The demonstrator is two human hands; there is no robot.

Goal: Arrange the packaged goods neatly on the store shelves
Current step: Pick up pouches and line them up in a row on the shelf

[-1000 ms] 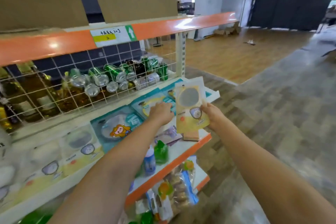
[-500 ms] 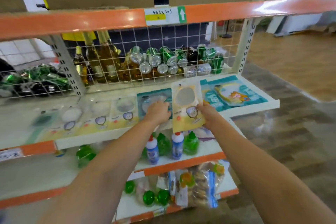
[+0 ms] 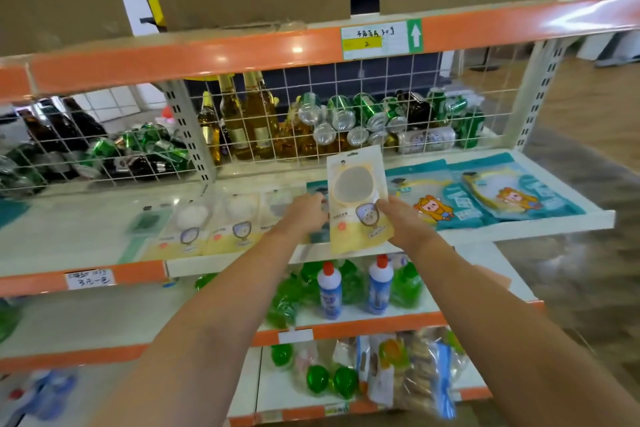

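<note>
The right hand (image 3: 403, 218) is gripping the lower right edge of a yellow pouch (image 3: 358, 199), holding it upright over the white shelf (image 3: 519, 229), while the left hand (image 3: 306, 211) is reaching with curled fingers onto a teal packet lying flat behind the pouch. More yellow pouches (image 3: 214, 229) are lying in a row to the left and teal cartoon packets (image 3: 485, 198) to the right. Green cans (image 3: 363, 114) and amber bottles (image 3: 249, 121) are sitting behind a wire grid (image 3: 346, 107), and two blue-and-white bottles (image 3: 353, 288) are standing on the shelf below.
</note>
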